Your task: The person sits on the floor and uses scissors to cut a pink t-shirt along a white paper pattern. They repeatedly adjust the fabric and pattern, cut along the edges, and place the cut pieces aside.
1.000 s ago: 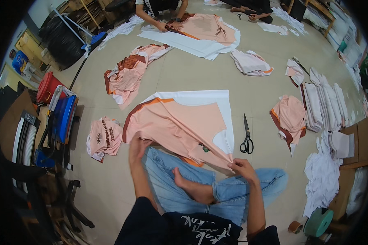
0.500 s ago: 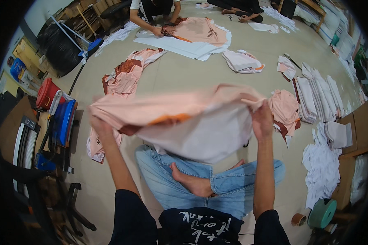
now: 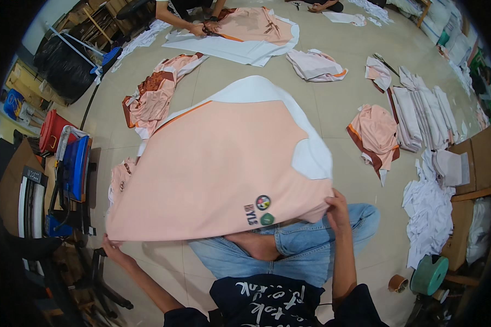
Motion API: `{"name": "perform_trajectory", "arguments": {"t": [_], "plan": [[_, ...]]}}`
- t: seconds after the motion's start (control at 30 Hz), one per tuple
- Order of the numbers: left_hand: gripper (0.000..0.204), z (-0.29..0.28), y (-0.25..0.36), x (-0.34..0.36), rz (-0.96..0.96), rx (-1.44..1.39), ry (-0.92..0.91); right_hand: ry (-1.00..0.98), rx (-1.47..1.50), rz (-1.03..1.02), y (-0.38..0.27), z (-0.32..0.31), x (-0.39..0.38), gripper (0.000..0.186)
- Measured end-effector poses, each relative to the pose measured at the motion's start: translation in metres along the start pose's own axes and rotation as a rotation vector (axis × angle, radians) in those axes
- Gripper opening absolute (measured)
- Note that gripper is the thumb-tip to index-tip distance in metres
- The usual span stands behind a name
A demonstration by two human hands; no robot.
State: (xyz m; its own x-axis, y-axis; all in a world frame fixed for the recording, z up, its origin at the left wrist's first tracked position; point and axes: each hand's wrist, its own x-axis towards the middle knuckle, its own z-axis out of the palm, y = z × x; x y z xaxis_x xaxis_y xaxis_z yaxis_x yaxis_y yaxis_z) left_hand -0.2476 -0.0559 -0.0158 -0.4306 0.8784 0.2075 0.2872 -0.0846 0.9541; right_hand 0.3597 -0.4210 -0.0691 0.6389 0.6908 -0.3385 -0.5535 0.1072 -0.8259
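A peach fabric panel [image 3: 202, 163] with a white border, an orange stripe and small printed logos lies spread before me, reaching over part of my crossed legs in jeans. My left hand [image 3: 114, 248] pinches its near left corner, out to the left of my knees. My right hand [image 3: 336, 207] grips its near right edge beside my right knee. Crumpled peach-and-maroon pieces lie beyond it on the left [image 3: 158, 95] and right [image 3: 373, 133]; another small piece [image 3: 123, 177] is partly hidden at its left edge.
A co-worker [image 3: 188, 19] works on another panel [image 3: 251, 32]; a second person's hand [image 3: 316, 8] is farther back. Folded white fabric [image 3: 412, 114], scraps [image 3: 423, 212] and a green spool [image 3: 428, 275] lie right. A black bag [image 3: 60, 65], red bucket [image 3: 52, 131] and machines [image 3: 73, 169] stand left, on the tiled floor [image 3: 114, 125].
The panel was lifted and blurred half a second ago; now it is spread out flat, logos showing. My left hand has moved down and left, my right hand lower. The scissors seen earlier are hidden.
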Motion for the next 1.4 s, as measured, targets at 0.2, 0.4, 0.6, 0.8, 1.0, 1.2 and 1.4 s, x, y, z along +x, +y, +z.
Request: {"name": "perform_trajectory", "arguments": {"t": [0.2,0.4,0.6,0.8,1.0,1.2,1.4], "plan": [[0.029,0.034,-0.082,-0.009,0.215,0.570,-0.046,0.093,-0.681,-0.017,0.063,-0.027,0.031,0.030],[0.042,0.224,-0.005,-0.157,0.300,0.048,-0.488,0.197,-1.100,-0.356,0.073,-0.043,0.053,0.038],[0.050,0.366,0.016,-0.254,0.481,0.226,-1.103,0.282,-1.342,-0.395,0.067,-0.043,0.077,0.041],[0.068,0.449,-0.017,-0.275,0.601,0.547,-1.062,0.351,-1.466,-0.558,0.084,-0.042,0.089,0.041],[0.092,0.420,-0.020,-0.329,0.558,0.535,-1.225,0.411,-1.490,-0.466,0.083,-0.045,0.098,0.041],[0.116,0.378,-0.004,-0.359,0.424,0.832,-1.458,0.369,-1.560,-0.392,0.075,-0.041,0.114,0.035],[0.086,0.375,-0.018,-0.365,0.563,0.484,-1.306,0.169,-1.373,-0.131,0.048,-0.054,0.113,0.041]]}}
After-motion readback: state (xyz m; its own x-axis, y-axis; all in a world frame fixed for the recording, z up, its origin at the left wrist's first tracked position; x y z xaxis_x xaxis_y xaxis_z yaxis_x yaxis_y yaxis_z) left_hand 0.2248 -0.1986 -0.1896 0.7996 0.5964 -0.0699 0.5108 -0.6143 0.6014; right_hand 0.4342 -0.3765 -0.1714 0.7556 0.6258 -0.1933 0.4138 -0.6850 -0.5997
